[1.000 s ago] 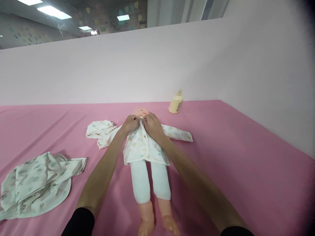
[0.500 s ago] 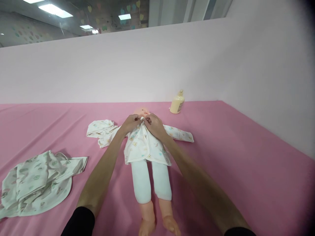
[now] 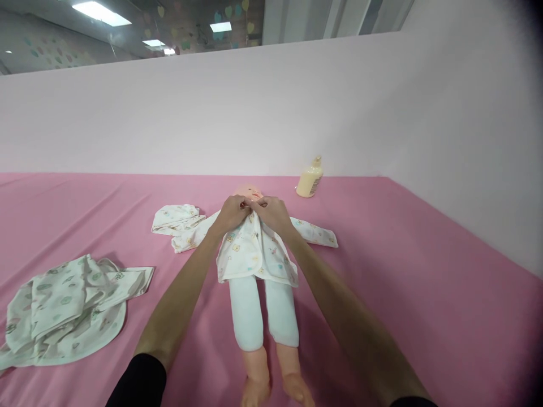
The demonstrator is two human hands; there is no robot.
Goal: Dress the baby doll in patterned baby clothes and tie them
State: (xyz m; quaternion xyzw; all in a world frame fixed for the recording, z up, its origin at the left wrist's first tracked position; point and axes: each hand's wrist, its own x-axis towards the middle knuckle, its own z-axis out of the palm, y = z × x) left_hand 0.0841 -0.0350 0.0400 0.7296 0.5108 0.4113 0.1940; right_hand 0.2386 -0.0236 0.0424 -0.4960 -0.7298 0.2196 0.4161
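Observation:
A baby doll point(image 3: 254, 367) lies on its back with its feet toward me, dressed in a white patterned baby jacket point(image 3: 240, 254) and white trousers point(image 3: 246, 314). At the jacket's neck, my left hand point(image 3: 234, 212) is closed on the collar edge. My right hand point(image 3: 272, 212) pinches the same spot from the other side, and the fingertips of both hands meet just below the doll's chin. The fastening between the fingers is hidden. Both jacket sleeves stretch out sideways, and the front panels overlap below my hands.
A cream pump bottle point(image 3: 309, 180) stands near the back wall point(image 3: 212, 124). Folded white patterned cloth point(image 3: 176, 219) lies by the sleeve at left. Nearer me on the left is a crumpled cloth with green prints point(image 3: 68, 311). Everything rests on a pink sheet point(image 3: 403, 282).
My hands have drawn closer together at the collar, and the fingertips now touch. The view has shifted slightly; the doll, cloths and bottle stay in place.

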